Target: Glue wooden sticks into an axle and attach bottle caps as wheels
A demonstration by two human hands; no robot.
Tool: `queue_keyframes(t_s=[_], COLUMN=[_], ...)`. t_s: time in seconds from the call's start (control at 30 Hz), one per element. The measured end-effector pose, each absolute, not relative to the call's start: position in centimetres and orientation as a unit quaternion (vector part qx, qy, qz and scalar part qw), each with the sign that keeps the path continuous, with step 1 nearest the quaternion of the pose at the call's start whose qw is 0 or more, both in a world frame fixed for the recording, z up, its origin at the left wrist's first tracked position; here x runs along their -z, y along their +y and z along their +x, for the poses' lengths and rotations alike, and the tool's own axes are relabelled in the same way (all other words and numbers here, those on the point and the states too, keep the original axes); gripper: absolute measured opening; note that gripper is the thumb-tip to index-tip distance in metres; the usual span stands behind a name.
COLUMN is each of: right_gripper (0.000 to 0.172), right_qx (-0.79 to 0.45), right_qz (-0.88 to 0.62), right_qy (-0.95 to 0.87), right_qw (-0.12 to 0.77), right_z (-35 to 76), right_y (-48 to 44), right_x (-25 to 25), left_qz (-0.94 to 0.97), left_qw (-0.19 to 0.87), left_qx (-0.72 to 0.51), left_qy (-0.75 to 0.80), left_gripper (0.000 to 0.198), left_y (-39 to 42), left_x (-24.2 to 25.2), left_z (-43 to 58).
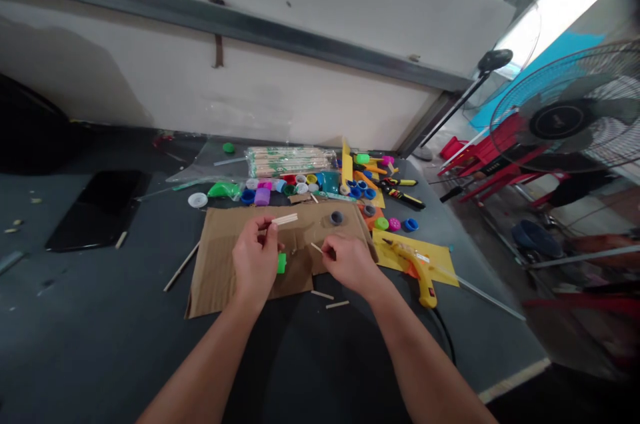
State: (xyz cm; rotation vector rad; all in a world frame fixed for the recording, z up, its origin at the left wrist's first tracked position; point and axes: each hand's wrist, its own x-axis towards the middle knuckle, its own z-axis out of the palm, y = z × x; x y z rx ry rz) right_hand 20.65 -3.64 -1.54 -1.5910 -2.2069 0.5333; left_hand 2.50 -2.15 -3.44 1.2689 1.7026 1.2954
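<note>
With left hand (254,256), pinching short sticks (287,219) above cardboard (215,271) — with right hand (350,264), grasping single stick (317,248) over cardboard's right half

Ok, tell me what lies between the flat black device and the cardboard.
In the head view, a long stick lies beside the cardboard and a short stick by the flat black device.

Left hand (255,254) partly covering a green piece (282,263) and the near ends of pale sticks (286,219); right hand (349,264) concealing one end of a thin stick (316,247). Fan (559,125) and black object (27,124) (identity uncertain) cut by right and left edges, respectively. Green print on the packaged bundle (293,162) too small to read.
</note>
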Motion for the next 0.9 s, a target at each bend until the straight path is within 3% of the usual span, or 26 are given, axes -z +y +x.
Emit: queue_keyframes(t_s=[0.13, 0.5, 0.9], right_gripper=[0.015, 0.012, 0.013], right_qx=[-0.232, -0.113, -0.169], right_qz=[-0.547, -0.661, -0.583], right_qy=[-0.783, -0.716, -0.774], right_qw=[0.183, 0.194, 0.179], right_z=[20.50, 21.39, 20.53], right_y=[-3.63, -2.85, -3.71], right_x=[1.49, 2.42, 1.76], left_qz=[0.488, 0.489, 0.487], left_qw=[0.314, 0.314, 0.322], left_qx=[-0.487, -0.489, -0.490], left_qy=[0.653, 0.651, 0.648], left_gripper=[0.023, 0.021, 0.023], left_y=[-2.07, -2.10, -2.11], left_x=[3.48, 3.40, 3.44], left_z=[2.47, 2.36, 2.32])
